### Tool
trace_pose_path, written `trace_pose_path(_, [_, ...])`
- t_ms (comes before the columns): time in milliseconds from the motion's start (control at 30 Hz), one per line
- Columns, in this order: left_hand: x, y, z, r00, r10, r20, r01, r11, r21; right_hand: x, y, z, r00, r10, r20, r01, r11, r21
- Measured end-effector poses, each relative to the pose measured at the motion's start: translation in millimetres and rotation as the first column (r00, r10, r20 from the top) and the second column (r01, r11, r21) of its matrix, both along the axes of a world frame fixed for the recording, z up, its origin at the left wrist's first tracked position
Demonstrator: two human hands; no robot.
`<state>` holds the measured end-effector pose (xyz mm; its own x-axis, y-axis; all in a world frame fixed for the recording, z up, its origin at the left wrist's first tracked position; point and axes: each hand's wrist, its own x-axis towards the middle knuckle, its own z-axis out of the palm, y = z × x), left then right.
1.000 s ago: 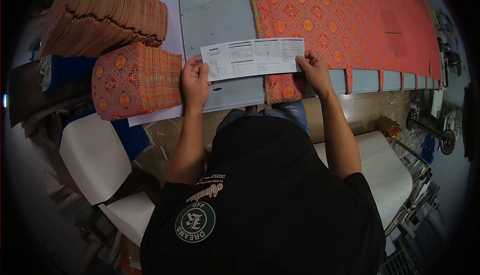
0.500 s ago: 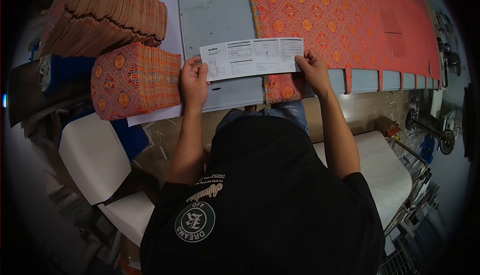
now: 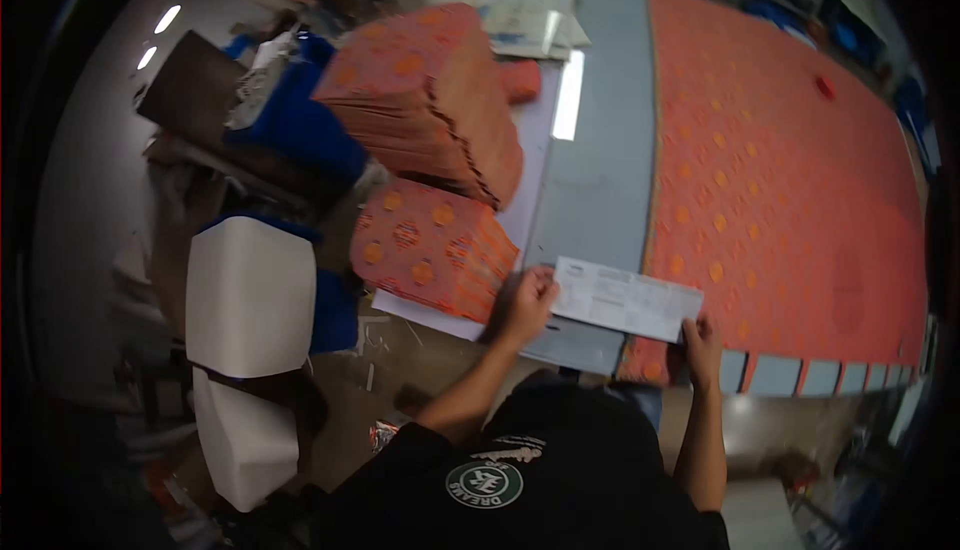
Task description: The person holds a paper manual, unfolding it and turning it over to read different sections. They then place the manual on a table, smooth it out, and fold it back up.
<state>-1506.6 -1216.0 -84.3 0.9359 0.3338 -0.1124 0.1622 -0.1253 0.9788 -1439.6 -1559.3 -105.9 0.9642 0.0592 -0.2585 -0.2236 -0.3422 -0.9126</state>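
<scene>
A long printed paper sheet (image 3: 628,300), with text and small diagrams blurred by motion, is stretched between my two hands above the table edge. My left hand (image 3: 533,302) pinches its left end. At the opposite end, my right hand (image 3: 703,342) grips the lower right corner. Under and beyond the paper lies the grey tabletop (image 3: 597,180), and to the right spreads an orange patterned fabric (image 3: 770,200). Close to my left hand stands a smaller stack of cut patterned fabric pieces (image 3: 425,245).
Behind the small stack rises a taller stack of fabric pieces (image 3: 425,100). White papers or bags (image 3: 528,15) lie at the table's far end. A white chair (image 3: 250,295) stands at the left near blue bins (image 3: 300,115). A small red object (image 3: 825,87) rests on the fabric.
The camera view has swung left and up, so the table, stacks and hands sit lower and further right. Both hands still hold the paper, which now slants down to the right.
</scene>
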Motion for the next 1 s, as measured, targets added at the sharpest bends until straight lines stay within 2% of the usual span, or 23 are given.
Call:
trace_pose_path(33, [0.5,-2.7,-5.6,1.0,0.026,-0.007,-0.026,0.984,-0.176,-2.9,8.7,5.5,0.999,-0.05,-0.007,0.05,0.962,0.268])
trace_pose_path(133, [2.0,-2.5,-15.7,0.996,0.024,0.087,-0.001,0.967,-0.254,-3.8,6.2,5.3,0.998,-0.029,-0.057,0.047,0.94,0.337])
trace_pose_path(233, [1.9,-6.7,-12.9,0.998,-0.002,0.057,0.019,0.955,-0.296,-4.0,7.8,3.8,0.998,-0.042,-0.044,0.056,0.926,0.373])
trace_pose_path(533, [1.7,-4.4,-19.1,0.993,-0.014,0.116,0.049,0.951,-0.304,-6.0,7.7,8.5,0.999,-0.025,-0.03,0.034,0.938,0.344])
trace_pose_path(733, [-1.3,0.1,-25.7,0.997,-0.021,0.081,0.042,0.962,-0.269,-4.7,7.9,2.3,0.999,-0.044,0.014,0.037,0.949,0.314])
trace_pose_path(800, [-4.0,3.1,-25.8,0.993,-0.074,0.096,0.1,0.948,-0.303,-5.4,9.3,1.5,0.998,-0.055,0.038,0.042,0.956,0.289])
trace_pose_path(867, [-7.0,0.5,-22.4,0.993,-0.059,0.098,0.09,0.934,-0.345,-7.9,12.5,3.2,0.996,-0.067,0.058,0.049,0.964,0.262])
trace_pose_path(933, [-8.9,-3.4,-23.2,0.994,-0.045,0.102,0.082,0.919,-0.387,-7.8,15.7,2.9,0.991,-0.102,0.09,0.067,0.941,0.331])
trace_pose_path(1000, [-9.0,-7.7,-22.4,0.992,-0.02,0.125,0.058,0.952,-0.301,-8.5,12.5,7.8,0.995,-0.071,0.074,0.044,0.949,0.314])
